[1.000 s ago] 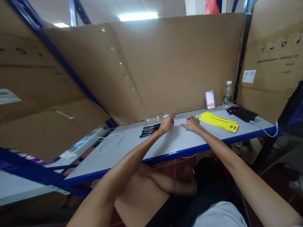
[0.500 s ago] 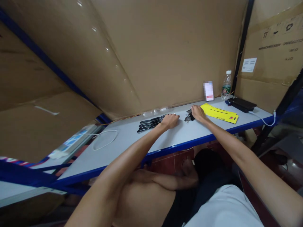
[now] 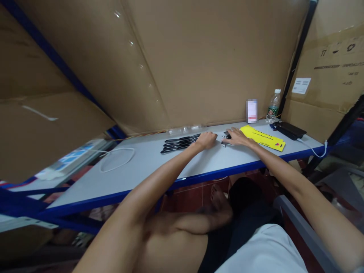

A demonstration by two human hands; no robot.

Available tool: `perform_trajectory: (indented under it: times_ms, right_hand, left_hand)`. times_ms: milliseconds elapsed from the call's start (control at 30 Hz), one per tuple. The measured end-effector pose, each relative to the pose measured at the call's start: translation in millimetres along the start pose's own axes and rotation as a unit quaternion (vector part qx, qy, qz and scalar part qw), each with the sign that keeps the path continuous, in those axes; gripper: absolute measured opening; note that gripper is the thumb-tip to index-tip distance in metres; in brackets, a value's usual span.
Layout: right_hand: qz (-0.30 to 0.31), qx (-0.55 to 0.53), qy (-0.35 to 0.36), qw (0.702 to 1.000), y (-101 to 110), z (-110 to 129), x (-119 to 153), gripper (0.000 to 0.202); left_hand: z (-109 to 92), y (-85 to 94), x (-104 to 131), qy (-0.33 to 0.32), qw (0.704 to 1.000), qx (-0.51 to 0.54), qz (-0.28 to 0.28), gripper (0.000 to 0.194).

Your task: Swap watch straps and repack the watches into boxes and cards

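Note:
A row of several slim black handles (image 3: 179,143) lies side by side on the grey tabletop. My left hand (image 3: 207,140) is closed at their right ends; its curled fingers hide whatever is in them. Small shiny metal pieces with dark parts (image 3: 224,141) lie in a little pile to the right of that hand. Over this pile reaches my right hand (image 3: 238,137), its fingers apart and touching or just above the pieces. Beside my right hand lies a flat yellow printed card (image 3: 264,138).
Clear plastic pieces (image 3: 186,130) lie along the back edge. A phone (image 3: 251,111) stands upright near a water bottle (image 3: 272,108). A black box-like device (image 3: 290,130) with a white cable is at the right. A white cable loop (image 3: 118,159) lies at the left. Cardboard (image 3: 210,64) walls the back.
My right hand's fingers have spread out over the metal pieces, with the hand lying flatter. My left hand stays closed by the handles. The camera view has shifted slightly.

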State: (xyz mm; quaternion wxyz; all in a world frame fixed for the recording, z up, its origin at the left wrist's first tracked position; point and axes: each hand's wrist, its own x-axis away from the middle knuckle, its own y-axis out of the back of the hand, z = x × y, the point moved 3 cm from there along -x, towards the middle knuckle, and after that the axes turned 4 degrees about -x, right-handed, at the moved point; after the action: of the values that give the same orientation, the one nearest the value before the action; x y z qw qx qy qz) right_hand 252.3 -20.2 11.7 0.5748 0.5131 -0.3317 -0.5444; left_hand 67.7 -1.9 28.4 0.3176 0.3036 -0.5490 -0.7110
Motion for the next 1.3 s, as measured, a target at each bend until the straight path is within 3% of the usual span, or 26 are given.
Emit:
perform_trajectory:
  times_ms: [100,167,333,433,500,600,700,800,933,1033,1133,1300]
  right_hand:
    - [0.047,0.003,0.01,0.999,-16.4,13.4,-10.1,0.096]
    - [0.046,0.004,0.0,0.999,-23.2,17.4,-15.9,0.094]
    - [0.004,0.009,0.019,1.0,-25.9,16.6,-20.3,0.077]
    - [0.013,-0.017,0.054,0.998,-25.6,12.1,-17.3,0.064]
    - [-0.01,-0.043,0.068,0.997,-20.7,6.8,-13.6,0.058]
    - [-0.11,-0.083,0.029,0.99,0.5,-3.3,-0.1,0.047]
    - [-0.2,-0.097,0.025,0.975,31.3,-1.1,36.6,0.032]
    - [-0.225,-0.115,0.147,0.956,53.8,22.2,103.0,0.023]
    - [-0.081,-0.052,0.273,0.957,47.2,56.4,200.7,0.023]
    - [0.003,0.009,0.315,0.949,29.5,70.5,240.1,0.02]
    - [-0.012,0.018,0.295,0.955,24.1,72.2,234.5,0.019]
    - [-0.145,-0.015,0.164,0.976,39.9,45.6,174.9,0.024]
  left_hand:
    - [-1.6,0.8,-0.7,0.001,1.0,-0.018,0.0,0.032]
    - [-3.2,0.7,-1.1,-0.001,1.0,-0.03,0.0,0.033]
    - [-1.2,-0.3,1.3,0.01,0.999,-0.046,0.004,0.034]
    - [0.3,0.2,5.2,0.006,0.998,-0.06,0.009,0.035]
    - [0.1,2.3,5.8,0.004,0.998,-0.067,0.016,0.037]
    - [-2.1,8.1,-0.1,0.005,0.997,-0.067,0.038,0.041]
    - [-3.9,14.2,-11.1,0.015,0.996,-0.056,0.063,0.046]
    - [1.4,16.3,-15.9,0.009,0.995,-0.051,0.082,0.048]
    - [18.5,20.5,-7.5,-0.004,0.997,-0.056,0.045,0.048]
    - [20.3,25.2,-0.5,-0.011,0.998,-0.049,0.047,0.049]
    - [5.5,28.4,2.3,-0.019,0.996,-0.054,0.071,0.05]
    - [-18.7,31.0,4.9,-0.03,0.993,-0.062,0.098,0.047]
